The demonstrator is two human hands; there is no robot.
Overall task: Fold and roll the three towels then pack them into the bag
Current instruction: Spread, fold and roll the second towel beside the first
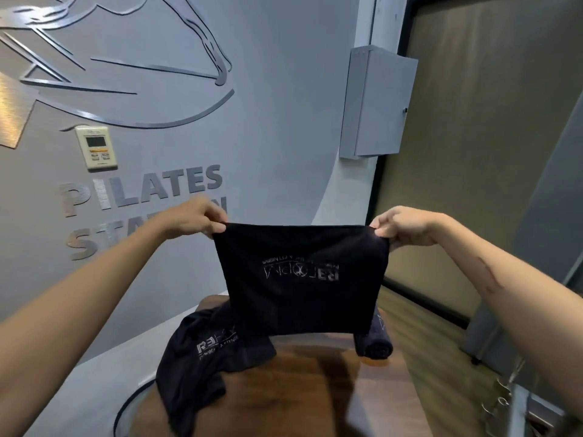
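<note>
Towel (pixel 299 279): hanging mid-frame, both corners pinched, left hand (pixel 202 217), right hand (pixel 407 227)
Risk: thin pinch could slip, so fold probably goes crooked

The brown tabletop (pixel 318 383) lay bare in its middle and near part, giving a hand room to come down. A crumpled black towel (pixel 202 357) blocked its left side; 1 rolled towel (pixel 375 342) sat at the right edge. The held towel (pixel 299 279) hung above the far part.

Both arms reach forward, raised. The left hand (pixel 197 217) and right hand (pixel 405 227) are well apart. Each pinches with curled fingers, thumbs toward each other.
</note>
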